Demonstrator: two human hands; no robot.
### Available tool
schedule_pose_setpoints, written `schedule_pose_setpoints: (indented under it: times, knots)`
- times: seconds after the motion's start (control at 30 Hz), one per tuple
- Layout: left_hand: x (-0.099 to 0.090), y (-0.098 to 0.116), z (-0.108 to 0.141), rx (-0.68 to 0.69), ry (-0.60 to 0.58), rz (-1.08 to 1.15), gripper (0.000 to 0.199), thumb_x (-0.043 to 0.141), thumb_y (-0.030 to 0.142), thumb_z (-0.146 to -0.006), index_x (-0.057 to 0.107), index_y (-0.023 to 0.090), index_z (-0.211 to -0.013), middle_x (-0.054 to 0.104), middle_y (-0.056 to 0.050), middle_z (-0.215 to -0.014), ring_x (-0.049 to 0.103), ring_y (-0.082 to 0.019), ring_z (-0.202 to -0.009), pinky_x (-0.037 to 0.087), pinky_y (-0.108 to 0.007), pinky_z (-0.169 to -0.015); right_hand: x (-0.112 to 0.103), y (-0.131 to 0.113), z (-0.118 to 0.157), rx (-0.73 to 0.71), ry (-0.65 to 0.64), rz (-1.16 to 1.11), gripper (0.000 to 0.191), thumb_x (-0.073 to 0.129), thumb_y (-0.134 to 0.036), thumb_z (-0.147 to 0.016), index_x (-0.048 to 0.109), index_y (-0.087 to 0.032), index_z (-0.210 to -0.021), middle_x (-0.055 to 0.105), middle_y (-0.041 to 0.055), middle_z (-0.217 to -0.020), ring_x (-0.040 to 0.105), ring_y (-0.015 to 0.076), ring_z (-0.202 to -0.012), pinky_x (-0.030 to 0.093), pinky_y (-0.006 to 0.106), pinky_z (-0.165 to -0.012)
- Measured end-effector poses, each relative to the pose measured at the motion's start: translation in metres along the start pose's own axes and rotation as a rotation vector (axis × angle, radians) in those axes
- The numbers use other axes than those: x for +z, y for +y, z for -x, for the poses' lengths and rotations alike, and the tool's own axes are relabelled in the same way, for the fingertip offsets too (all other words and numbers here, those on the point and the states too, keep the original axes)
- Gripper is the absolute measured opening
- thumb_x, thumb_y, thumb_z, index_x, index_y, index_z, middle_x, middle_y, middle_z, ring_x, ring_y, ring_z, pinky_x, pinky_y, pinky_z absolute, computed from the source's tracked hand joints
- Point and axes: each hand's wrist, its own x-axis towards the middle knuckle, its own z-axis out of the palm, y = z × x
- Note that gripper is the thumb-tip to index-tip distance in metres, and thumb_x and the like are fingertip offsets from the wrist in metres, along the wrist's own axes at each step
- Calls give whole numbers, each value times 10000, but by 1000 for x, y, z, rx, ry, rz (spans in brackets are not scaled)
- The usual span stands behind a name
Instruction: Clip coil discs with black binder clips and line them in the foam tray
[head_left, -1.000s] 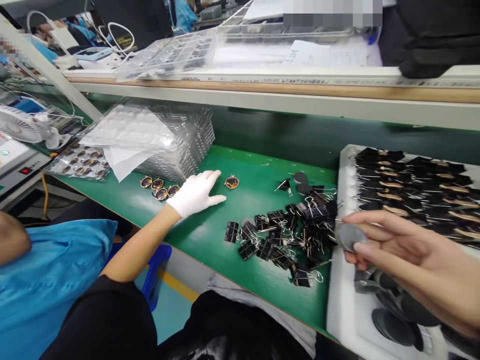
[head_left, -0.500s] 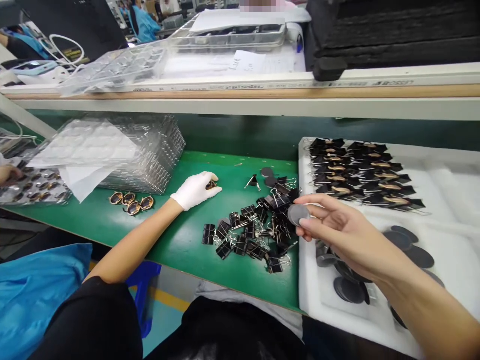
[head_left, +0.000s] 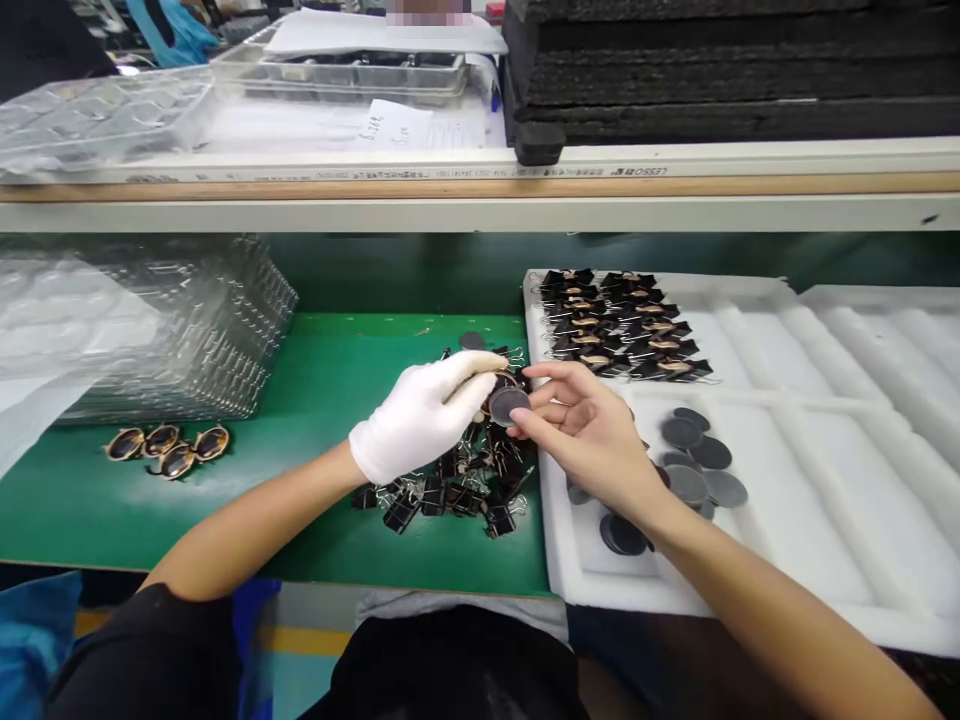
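Observation:
My gloved left hand (head_left: 427,412) is closed around a small gold-rimmed round piece (head_left: 507,380), mostly hidden by the fingers. Bare fingers of my right hand (head_left: 577,425) pinch a flat grey disc (head_left: 508,406) by its edge. The disc lies over the front of the round piece, and the two hands nearly meet. Beneath them spreads a pile of black binder clips (head_left: 450,492) with silver wire handles. Several more gold-rimmed round pieces (head_left: 177,461) with dark centres lie on the green table at the left.
To the right, a white foam tray (head_left: 795,430) holds rows of binder clips clamped on gold-rimmed pieces (head_left: 652,328) and loose grey discs (head_left: 686,485). Stacked clear plastic trays (head_left: 217,340) stand at the left. A shelf edge (head_left: 420,215) crosses above, bearing black foam sheets (head_left: 735,80).
My left hand has moved right with the round piece, over the binder clips. My right hand has brought the grey disc against it. The view has shifted to the right.

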Motion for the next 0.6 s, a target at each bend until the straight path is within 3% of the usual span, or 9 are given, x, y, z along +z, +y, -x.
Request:
schedule_pose_setpoints:
  times: [0.1, 0.2, 0.37, 0.47, 0.53, 0.6]
  knots:
    - [3, 4, -4, 73, -43, -22, 329, 450, 351, -1054, 669, 223, -1263, 772, -11, -1071, 732, -123, -837, 572, -250, -814, -3, 6, -2, -11, 23, 17, 307, 805, -274, -856, 646, -235, -1115, 683, 0, -893, 732, 143, -732, 644, 281, -718]
    - [5, -1, -4, 154, -73, -61, 307, 544, 328, -1011, 659, 225, -1277, 746, -38, -1144, 709, -135, -891, 570, -273, -846, -6, 12, -4, -50, 18, -4, 246, 783, -269, -874, 670, -238, -1090, 697, 40, -1064, 729, 142, -795, 654, 284, -735]
    - [7, -8, -2, 98, -68, 68, 652, 718, 320, -901, 449, 187, -1479, 666, -125, -1323, 695, -120, -854, 578, -257, -738, -6, 16, -3, -346, 101, 97, 519, 773, -110, -865, 617, -320, -1314, 677, -2, -994, 706, 142, -853, 644, 300, -819]
    - [5, -7, -2, 153, -110, 15, 380, 707, 306, -922, 618, 200, -1277, 730, -45, -1096, 678, -109, -803, 560, -243, -722, -6, 18, -2, -507, 88, 212, 612, 726, -53, -895, 578, -357, -1405, 680, -4, -986, 691, 145, -907, 624, 302, -858]
    - [5, -7, -2, 280, -58, -40, 180, 667, 283, -961, 685, 200, -1119, 727, -16, -963, 670, -107, -802, 546, -238, -745, -5, 19, -2, -523, 80, 247, 584, 718, -65, -910, 590, -354, -1401, 676, 0, -991, 686, 147, -895, 620, 308, -842]
    - [6, -9, -2, 398, 19, -74, 139, 642, 269, -982, 700, 195, -1084, 730, -18, -952, 673, -109, -825, 536, -236, -768, -6, 20, -2, -520, 76, 286, 509, 711, -99, -924, 620, -330, -1368, 676, 14, -1000, 682, 163, -891, 615, 331, -829]
